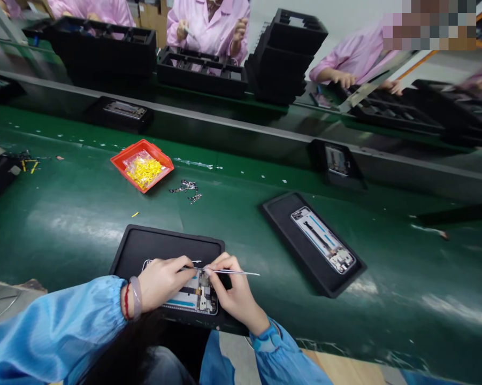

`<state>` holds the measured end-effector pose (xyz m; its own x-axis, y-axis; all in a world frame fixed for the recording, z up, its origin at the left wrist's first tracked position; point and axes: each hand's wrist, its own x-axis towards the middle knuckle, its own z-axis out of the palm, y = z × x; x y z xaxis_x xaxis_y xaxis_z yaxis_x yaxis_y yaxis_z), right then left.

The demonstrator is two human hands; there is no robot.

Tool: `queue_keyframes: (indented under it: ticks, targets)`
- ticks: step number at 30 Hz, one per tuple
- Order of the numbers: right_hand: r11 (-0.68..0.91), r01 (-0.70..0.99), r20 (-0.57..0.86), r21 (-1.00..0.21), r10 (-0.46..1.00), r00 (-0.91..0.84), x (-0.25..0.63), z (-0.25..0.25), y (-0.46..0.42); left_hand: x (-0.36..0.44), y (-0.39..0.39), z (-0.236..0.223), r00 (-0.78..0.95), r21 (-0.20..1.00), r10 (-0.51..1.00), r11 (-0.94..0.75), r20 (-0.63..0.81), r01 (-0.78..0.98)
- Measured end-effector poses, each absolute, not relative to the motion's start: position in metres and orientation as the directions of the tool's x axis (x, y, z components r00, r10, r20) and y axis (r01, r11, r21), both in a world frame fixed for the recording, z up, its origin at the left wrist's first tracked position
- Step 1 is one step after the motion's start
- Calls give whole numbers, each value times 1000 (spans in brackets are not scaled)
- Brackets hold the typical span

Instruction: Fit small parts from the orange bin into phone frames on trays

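Note:
A phone frame (180, 302) with an exposed circuit board and blue strips lies in a black tray (168, 243) close to my body. My right hand (236, 293) pinches slim silver tweezers (243, 272) above the board end of the frame. Over the frame's upper middle, my left hand (164, 280) is closed, thumb and forefinger together near the tool's other end. Whatever lies between those fingertips is too small to make out. Both hands cover part of the frame.
A second phone frame (324, 239) rests in a black tray (276, 206) to the right. Ahead are a red bin (166, 167) of yellow pieces and small dark metallic parts (186, 187). Beyond a conveyor, people in pink work beside stacked black trays (284, 53).

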<state>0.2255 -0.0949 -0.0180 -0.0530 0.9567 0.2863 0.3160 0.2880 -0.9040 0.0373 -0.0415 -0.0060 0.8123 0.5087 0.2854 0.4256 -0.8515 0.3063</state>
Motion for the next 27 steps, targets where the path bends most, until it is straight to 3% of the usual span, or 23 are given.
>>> queue_keyframes:
  ticks: [4, 13, 18, 20, 23, 27]
  targets:
    - [285, 309, 281, -908, 958, -57, 226, -19, -95, 38, -42, -7, 817, 300, 489, -864, 306, 405]
    - [295, 227, 297, -928, 954, -25, 227, -18, -97, 40, -42, -6, 872, 208, 455, -884, 182, 418]
    - [371, 86, 377, -925, 858, 348, 226, -7, -90, 45, -41, -4, 869, 196, 443, -893, 220, 405]
    - [308, 48, 301, -950, 866, 400, 223, -6, -87, 46, -42, -4, 861, 219, 452, -887, 233, 406]
    - [185, 27, 184, -982, 935, 303, 219, -10, -86, 43, -42, -4, 838, 312, 493, -854, 233, 416]
    - [147, 80, 161, -986, 964, 214, 217, -14, -89, 36, -40, -3, 805, 459, 565, -773, 181, 439]
